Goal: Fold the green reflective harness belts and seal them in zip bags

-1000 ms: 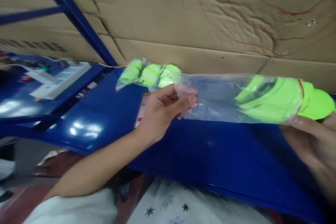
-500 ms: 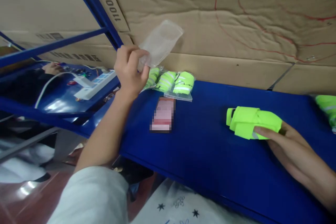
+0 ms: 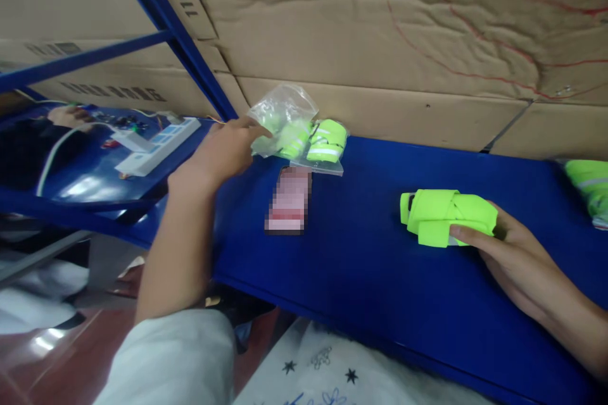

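The neon roll [image 3: 446, 212] hides the fingertips of the right hand [image 3: 515, 253], leaving 1 thumb showing; right of it, a bagged bundle [image 3: 589, 183] is cut off. Beside the left hand [image 3: 225, 152], a clear bag [image 3: 285, 101] blurs neon bundles [image 3: 295, 140]; small parts [image 3: 130, 121] leftward are indistinct.

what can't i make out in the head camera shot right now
All in the head view:
Right hand: most fingers hidden behind the neon bundle.
Left hand: blurred, grip on the clear bag unclear.
Phone: screen pixelated.
Far-right bagged bundle: cut off by picture edge.
Parts near the co-worker's hand: too small.
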Motion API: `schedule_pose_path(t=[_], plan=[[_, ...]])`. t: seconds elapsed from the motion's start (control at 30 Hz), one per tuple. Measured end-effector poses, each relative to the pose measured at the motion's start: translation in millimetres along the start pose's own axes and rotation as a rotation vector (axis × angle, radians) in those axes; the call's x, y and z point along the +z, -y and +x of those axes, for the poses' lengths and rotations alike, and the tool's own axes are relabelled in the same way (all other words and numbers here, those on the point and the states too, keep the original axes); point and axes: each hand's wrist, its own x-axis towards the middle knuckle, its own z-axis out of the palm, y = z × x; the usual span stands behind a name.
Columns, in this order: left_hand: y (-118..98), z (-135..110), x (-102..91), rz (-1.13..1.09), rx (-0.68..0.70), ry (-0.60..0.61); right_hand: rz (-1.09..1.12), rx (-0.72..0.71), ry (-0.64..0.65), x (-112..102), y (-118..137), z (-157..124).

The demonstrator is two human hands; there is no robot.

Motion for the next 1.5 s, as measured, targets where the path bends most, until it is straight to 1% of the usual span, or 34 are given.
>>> schedule_pose_path(t=[0.1,0.13,0.2,0.27,0.4,0.5,0.6,0.63,0.7,0.73,0.77,0.87,0.93,1.0,1.03,1.07,1.13,1.2,1.27,1.3,1.37,1.4,1.5], plan=[[-19.5,-1.1,-6.5,0.231,-0.079,0.03,0.0,0.01,0.002,0.6,1.4,0.1],[-26.2,-1.0,-7.6,0.264,-0.086,0.027,0.0,0.008,0.003,0.6,1.5,0.3],[-35.7,-1.3,-6.7,0.242,-0.06,0.019,0.004,-0.002,0.005,0.8,1.2,0.7],[-37.2,-2.6,-2.0,0.193,-0.03,-0.002,0.008,-0.018,0.019,1.3,0.8,1.0],[-23.9,-3.3,9.2,0.194,-0.006,-0.026,0.012,-0.041,0.051,3.6,1.5,1.1],[-20.5,0.3,10.7,0.257,-0.001,0.052,0.003,-0.064,0.054,5.5,4.5,0.7],[-33.5,2.9,7.3,0.286,-0.023,0.116,-0.03,-0.095,0.061,6.6,7.8,-0.2],[-40.3,3.0,6.4,0.279,-0.033,0.116,-0.043,-0.107,0.066,6.9,8.4,-0.4],[-54.9,1.6,6.6,0.239,-0.023,0.067,-0.079,-0.151,0.086,7.3,8.0,-0.7],[-62.6,0.1,8.3,0.206,0.022,0.043,-0.111,-0.191,0.091,7.5,7.1,-0.9],[-70.7,-1.9,11.1,0.165,0.096,0.022,-0.159,-0.245,0.087,7.7,5.8,-1.1],[-100.1,-11.9,25.9,-0.004,0.42,-0.011,-0.352,-0.45,0.037,9.4,1.8,-2.7],[-124.6,-21.7,38.4,-0.09,0.627,0.007,-0.433,-0.551,0.022,11.6,0.5,-5.2],[-149.5,-32.0,49.4,-0.074,0.738,-0.034,-0.429,-0.573,0.042,14.7,0.7,-8.9],[-160.6,-36.5,53.5,-0.065,0.78,-0.076,-0.403,-0.554,0.06,16.5,1.3,-11.1],[-170.2,-40.3,56.4,-0.052,0.801,-0.092,-0.367,-0.52,0.086,18.2,2.1,-13.3],[-183.8,-44.8,58.9,-0.055,0.812,-0.095,-0.272,-0.428,0.156,21.2,3.7,-17.4],[-190.5,-45.5,59.1,-0.095,0.788,-0.07,-0.182,-0.342,0.229,23.2,4.6,-20.1],[-192.3,-43.5,60.2,-0.163,0.749,-0.039,-0.127,-0.307,0.263,23.4,4.2,-20.8],[-191.9,-42.0,61.8,-0.198,0.725,-0.018,-0.119,-0.316,0.262,22.8,3.6,-20.5],[-189.2,-38.9,67.5,-0.245,0.683,0.04,-0.16,-0.383,0.24,20.1,2.3,-19.2],[-187.2,-37.8,71.3,-0.252,0.67,0.07,-0.22,-0.438,0.223,18.1,2.0,-18.5],[-181.2,-38.6,82.1,-0.227,0.647,0.159,-0.525,-0.677,0.185,11.2,3.8,-17.1]])
